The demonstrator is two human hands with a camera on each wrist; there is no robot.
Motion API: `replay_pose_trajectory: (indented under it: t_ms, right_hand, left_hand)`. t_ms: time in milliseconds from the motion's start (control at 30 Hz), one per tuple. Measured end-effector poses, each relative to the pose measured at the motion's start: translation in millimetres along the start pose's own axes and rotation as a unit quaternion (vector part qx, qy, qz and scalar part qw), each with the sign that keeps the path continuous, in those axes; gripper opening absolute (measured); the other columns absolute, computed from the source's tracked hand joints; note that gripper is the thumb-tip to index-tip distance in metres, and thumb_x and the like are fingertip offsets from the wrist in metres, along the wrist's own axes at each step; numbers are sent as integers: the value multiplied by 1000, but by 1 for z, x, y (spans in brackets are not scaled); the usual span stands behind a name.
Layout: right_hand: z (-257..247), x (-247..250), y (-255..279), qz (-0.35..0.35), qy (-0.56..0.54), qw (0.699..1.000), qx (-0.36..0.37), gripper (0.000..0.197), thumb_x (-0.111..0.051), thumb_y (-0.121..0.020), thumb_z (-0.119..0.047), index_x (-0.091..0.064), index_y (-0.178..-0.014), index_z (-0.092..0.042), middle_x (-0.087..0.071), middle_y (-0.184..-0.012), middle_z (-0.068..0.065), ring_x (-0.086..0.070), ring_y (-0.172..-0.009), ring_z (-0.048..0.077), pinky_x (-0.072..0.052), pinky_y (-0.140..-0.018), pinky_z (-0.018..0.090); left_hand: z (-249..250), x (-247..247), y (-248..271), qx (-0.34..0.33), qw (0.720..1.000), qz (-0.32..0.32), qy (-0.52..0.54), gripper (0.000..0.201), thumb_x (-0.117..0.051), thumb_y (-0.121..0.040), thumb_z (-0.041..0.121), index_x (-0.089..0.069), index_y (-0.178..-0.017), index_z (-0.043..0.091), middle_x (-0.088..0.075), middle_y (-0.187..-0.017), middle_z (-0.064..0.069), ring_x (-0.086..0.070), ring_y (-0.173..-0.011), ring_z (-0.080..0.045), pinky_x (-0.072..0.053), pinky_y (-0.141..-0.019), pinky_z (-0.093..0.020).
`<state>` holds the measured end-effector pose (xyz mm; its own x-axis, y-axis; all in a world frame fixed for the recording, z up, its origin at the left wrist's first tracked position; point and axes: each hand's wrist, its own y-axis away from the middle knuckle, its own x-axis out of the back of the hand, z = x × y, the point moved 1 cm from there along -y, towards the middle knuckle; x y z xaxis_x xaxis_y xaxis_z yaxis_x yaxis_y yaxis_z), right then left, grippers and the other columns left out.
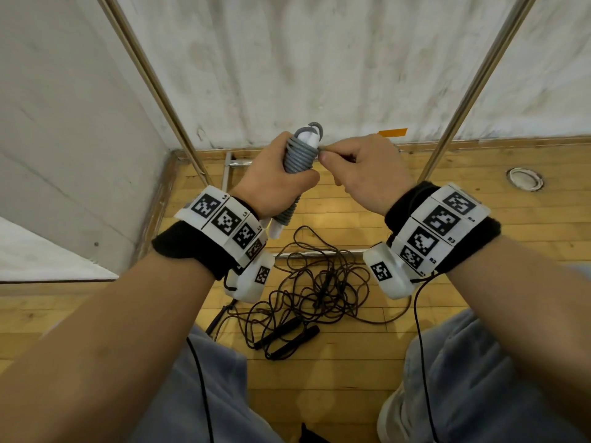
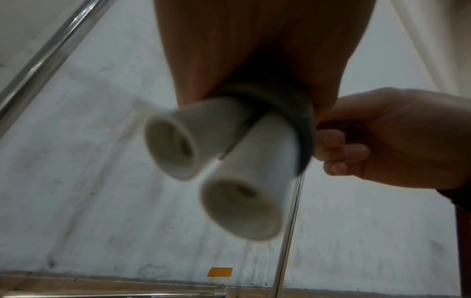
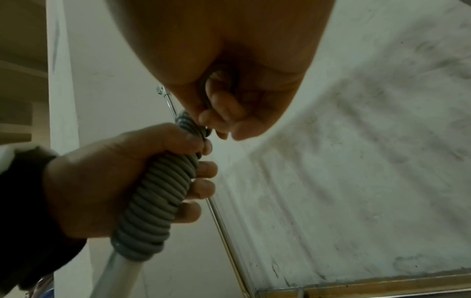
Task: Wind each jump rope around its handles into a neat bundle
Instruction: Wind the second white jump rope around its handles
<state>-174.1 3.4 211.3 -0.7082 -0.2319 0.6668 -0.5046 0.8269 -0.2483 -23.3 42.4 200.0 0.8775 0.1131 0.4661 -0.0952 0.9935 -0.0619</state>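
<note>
The left hand was wrapped around the grey jump rope, fingers and thumb curled about the wound coils; in the right wrist view its fingertips showed pressed against the ribbed grey turns. The rope was coiled tightly around the pair of white handles, which lay side by side; their tips stuck out above the fist, with a small grey loop arching over them, and their open round ends stuck out below the heel of the hand, as the left wrist view showed, though blurred. The right hand sat just beside the top of the bundle, on its thumb side; its thumb and forefinger pinched the free end of the grey cord right where it left the uppermost coil, the other fingers curled into the palm; how much loose cord was left I could not tell.

Below both wrists, on the wooden floor, lay a black jump rope in a loose tangle, its two black handles lying close together at the near edge of the heap, well apart from either hand. Each wrist wore a black band with white marker tags. Beyond the hands stood a stained white wall; two metal poles rose slanting on either side of the hands; a small orange tag sat on the wall just past the right hand's knuckles.
</note>
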Motion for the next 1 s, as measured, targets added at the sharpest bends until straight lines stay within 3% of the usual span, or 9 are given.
replay_pose_trajectory:
  t_ms: [67,200,333,500,600,667,733,833,1000]
  right_hand:
    - [0,2,0,10,13,1000,3,29,-53,-92,-27,-72,-82,-7,-61,-61,7,-47,-55,10,-36,-54,21]
    - [0,-2,1,-90,95,991,19,23,-46,-93,-20,-61,-81,-7,-54,-67,5,-49,-66,24,-34,-60,32]
    - [-4,-2,-1,-137,83,987,22,15,-41,-95,-13,-50,-83,-11,-56,-79,4,-49,-71,21,-33,-60,29]
    - [-3,-1,-4,-135,116,984,14,21,-39,-97,-10,-58,-88,-9,-63,-90,8,-53,-71,16,-39,-61,21]
    - [-6,2,-8,-109,123,986,13,26,-40,-98,-12,-63,-89,-5,-66,-88,9,-51,-61,11,-39,-66,26]
    - [-11,3,-9,-98,119,988,16,26,-40,-98,-14,-62,-83,-8,-64,-73,2,-53,-57,10,-44,-66,27]
    - [-15,1,-8,-89,106,990,19,27,-39,-98,-16,-59,-80,-11,-62,-66,-2,-61,-58,16,-49,-65,28]
    - [-19,-2,-7,-73,114,991,21,29,-36,-99,-19,-58,-83,-8,-67,-80,9,-65,-64,24,-52,-67,37]
    - [-24,0,-3,5,106,994,36,32,-43,-96,-21,-61,-74,-8,-64,-68,5,-63,-63,23,-49,-65,36]
  left_hand:
    - [1,-2,1,15,1000,-6,23,27,-66,-83,14,-45,-98,20,-56,-81,-1,-60,-64,-15,-53,-59,-32]
    - [2,-2,2,17,999,6,36,32,-66,-81,6,-45,-101,19,-56,-78,-2,-60,-53,-14,-53,-49,-27]
    - [7,1,-1,9,999,6,51,32,-64,-83,4,-42,-101,17,-51,-79,-2,-53,-59,-17,-54,-55,-32]
    - [10,0,-1,44,993,-44,105,15,-49,-97,9,-42,-109,13,-53,-82,-6,-56,-69,-23,-52,-75,-46]
    - [9,3,-1,12,998,-17,51,24,-56,-95,19,-46,-113,7,-60,-87,-7,-64,-80,-32,-53,-83,-53]
    - [10,8,-1,-2,1000,13,25,41,-62,-85,33,-50,-111,4,-63,-92,-10,-65,-89,-33,-52,-84,-50]
    - [11,10,1,-11,1000,20,13,42,-60,-81,38,-48,-106,7,-65,-94,-13,-66,-90,-30,-53,-81,-45]
    - [10,9,3,-6,998,10,60,16,-58,-93,24,-43,-96,20,-62,-86,-2,-69,-69,-15,-56,-61,-31]
    - [18,11,8,-2,993,7,116,9,-52,-96,18,-46,-96,23,-62,-81,-10,-59,-49,-28,-50,-45,-30]
